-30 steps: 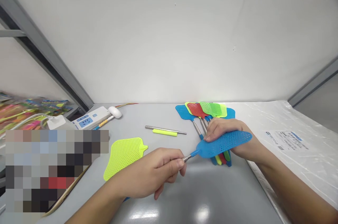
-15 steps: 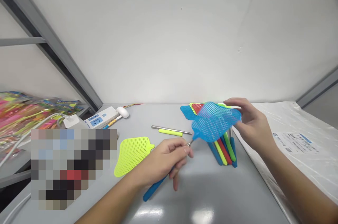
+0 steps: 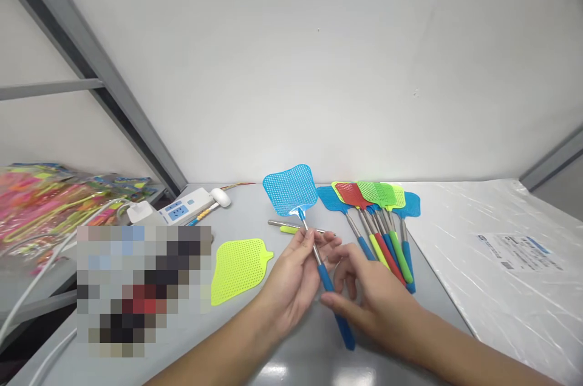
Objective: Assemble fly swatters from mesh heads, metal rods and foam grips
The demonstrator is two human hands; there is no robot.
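Note:
A blue fly swatter [image 3: 291, 190] with a mesh head, metal shaft and blue grip tilts across the middle of the view. My left hand [image 3: 298, 277] is closed around its shaft, thumb on top. Beside the blue grip is my right hand [image 3: 373, 289], fingers curled but apart from the thumb. Its thumb crosses the grip; whether it presses on it I cannot tell. A loose yellow-green swatter head [image 3: 241, 269] lies left of my left hand. Behind that hand, a metal rod [image 3: 277, 223] and a yellow-green grip [image 3: 288, 230] lie partly hidden.
Several swatters in blue, red, green and yellow-green [image 3: 385, 195] lie fanned out at right. Wrapped white sheeting [image 3: 483, 210] covers the right side. A power strip [image 3: 186, 207] and a white mouse-like object [image 3: 221, 196] are at back left, near bagged colourful items [image 3: 40, 204]. A blurred patch hides the left front.
The blue swatter has swung left, its head now upright and facing me. My right hand has left the head and come down beside the grip. The view has shifted slightly.

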